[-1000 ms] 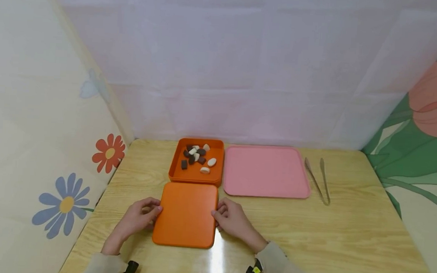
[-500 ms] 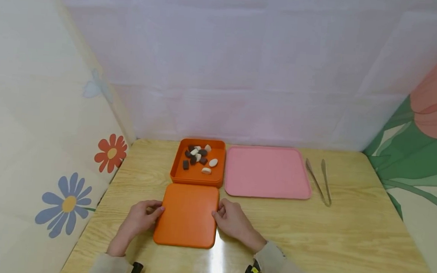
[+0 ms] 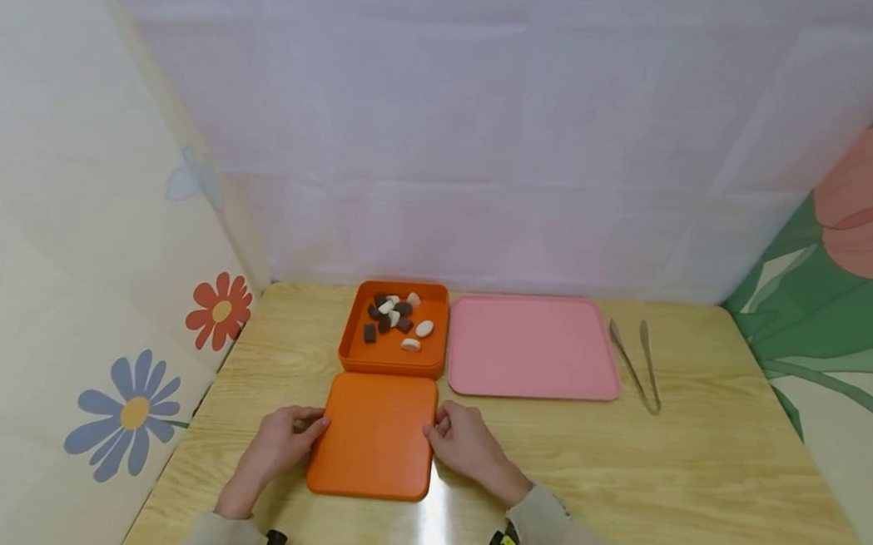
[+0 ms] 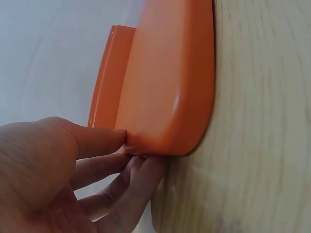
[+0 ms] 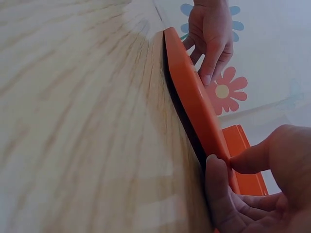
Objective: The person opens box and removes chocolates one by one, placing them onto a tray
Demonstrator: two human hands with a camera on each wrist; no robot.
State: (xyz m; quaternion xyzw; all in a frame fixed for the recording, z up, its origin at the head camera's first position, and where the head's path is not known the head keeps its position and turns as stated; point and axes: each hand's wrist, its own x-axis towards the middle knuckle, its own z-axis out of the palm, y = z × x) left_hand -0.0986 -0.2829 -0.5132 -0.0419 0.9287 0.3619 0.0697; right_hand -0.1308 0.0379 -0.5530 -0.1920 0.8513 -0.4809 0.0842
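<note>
An orange square lid lies flat-side up, low over the table in front of an orange box. My left hand pinches its left edge, thumb on top and fingers curled at the side, as the left wrist view shows close up. On the opposite edge my right hand grips the lid between thumb and fingers. A dark strip runs under the lid's near edge in the right wrist view. Inside the box are several small dark and white pieces, mostly bunched at the back; their kind is unclear.
To the right of the box lies a pink tray. Metal tongs rest spread beyond it, their bend toward me. The wooden table ends at a pale cloth backdrop, with flower-printed walls on both sides.
</note>
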